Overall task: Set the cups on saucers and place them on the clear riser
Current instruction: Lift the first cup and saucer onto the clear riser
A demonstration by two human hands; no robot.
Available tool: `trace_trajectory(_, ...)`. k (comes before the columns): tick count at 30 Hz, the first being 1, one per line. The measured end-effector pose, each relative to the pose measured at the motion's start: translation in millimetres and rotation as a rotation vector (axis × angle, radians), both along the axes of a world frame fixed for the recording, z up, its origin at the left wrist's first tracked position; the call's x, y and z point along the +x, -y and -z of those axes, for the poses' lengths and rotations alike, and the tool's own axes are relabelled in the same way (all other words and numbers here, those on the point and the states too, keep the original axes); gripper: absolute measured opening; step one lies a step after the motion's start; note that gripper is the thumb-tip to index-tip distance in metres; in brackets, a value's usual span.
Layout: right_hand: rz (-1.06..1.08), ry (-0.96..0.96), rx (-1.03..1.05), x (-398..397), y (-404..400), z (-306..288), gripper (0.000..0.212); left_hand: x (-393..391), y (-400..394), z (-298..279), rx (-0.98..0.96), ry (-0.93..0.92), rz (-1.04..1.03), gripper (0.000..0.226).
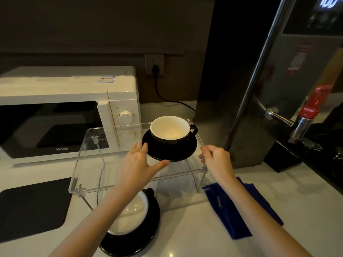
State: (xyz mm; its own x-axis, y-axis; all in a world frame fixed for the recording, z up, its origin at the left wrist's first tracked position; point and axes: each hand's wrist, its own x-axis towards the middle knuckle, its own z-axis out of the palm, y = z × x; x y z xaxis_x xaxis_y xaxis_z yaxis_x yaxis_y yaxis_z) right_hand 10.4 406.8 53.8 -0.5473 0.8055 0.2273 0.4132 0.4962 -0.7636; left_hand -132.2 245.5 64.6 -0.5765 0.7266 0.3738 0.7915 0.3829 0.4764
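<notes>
A black cup with a white inside (169, 129) stands on a black saucer (170, 152) on the right part of the clear riser (87, 160). My left hand (138, 164) touches the saucer's near left rim, fingers spread, thumb under its front edge. My right hand (216, 160) pinches the riser's right front corner. A second cup (133, 214) on its own black saucer (146, 236) sits on the white counter in front of the riser, partly hidden by my left forearm.
A white microwave (70, 108) stands behind the riser at left. A steel water boiler (278, 89) with a red-handled tap (304, 119) rises at right. A folded blue cloth (241, 206) lies right of the riser, a black mat (31, 210) at the near left.
</notes>
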Motion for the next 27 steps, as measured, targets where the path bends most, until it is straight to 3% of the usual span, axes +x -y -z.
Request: trace_trajectory(27, -0.038, 0.03, 0.023, 8.4, 3.8, -0.6, 0.026, -1.4, -14.5, 1.5, -0.176, -0.104, -0.07, 0.076)
